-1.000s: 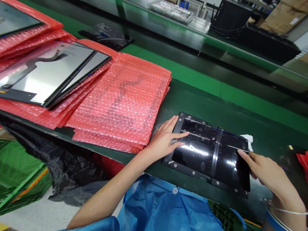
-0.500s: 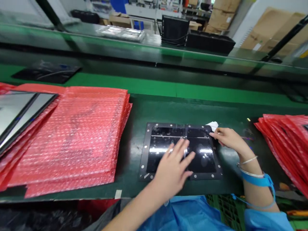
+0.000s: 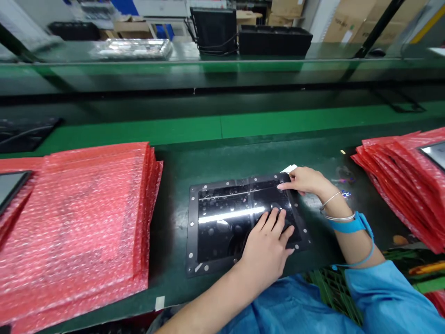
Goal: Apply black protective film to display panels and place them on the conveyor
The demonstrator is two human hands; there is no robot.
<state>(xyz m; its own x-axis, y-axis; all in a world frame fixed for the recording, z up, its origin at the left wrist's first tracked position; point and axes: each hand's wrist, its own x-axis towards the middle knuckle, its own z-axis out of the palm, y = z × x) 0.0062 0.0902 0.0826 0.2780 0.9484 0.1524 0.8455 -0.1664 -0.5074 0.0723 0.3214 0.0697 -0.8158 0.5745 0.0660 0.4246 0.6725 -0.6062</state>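
A flat black display panel, its wide dark frame dotted with small round pale spots, lies on the dark green bench. My left hand rests flat on its lower right part, fingers spread over the glossy surface. At the panel's upper right corner is my right hand, with one digit on the glossy face and the other fingers curled at the edge, closed on that corner. Their tips are partly hidden. Just behind this corner a white scrap, perhaps paper, sticks out. A blue wrist strap circles my right forearm.
Red bubble-wrap bags are stacked at left, with a screen on them. More red bags lie at right. A raised shelf behind carries a black monitor and a long black box.
The view has turned to the right and tilted. My left hand has slid right across the panel's face. My right hand stays at the corner, with one digit reaching further onto the glossy face.
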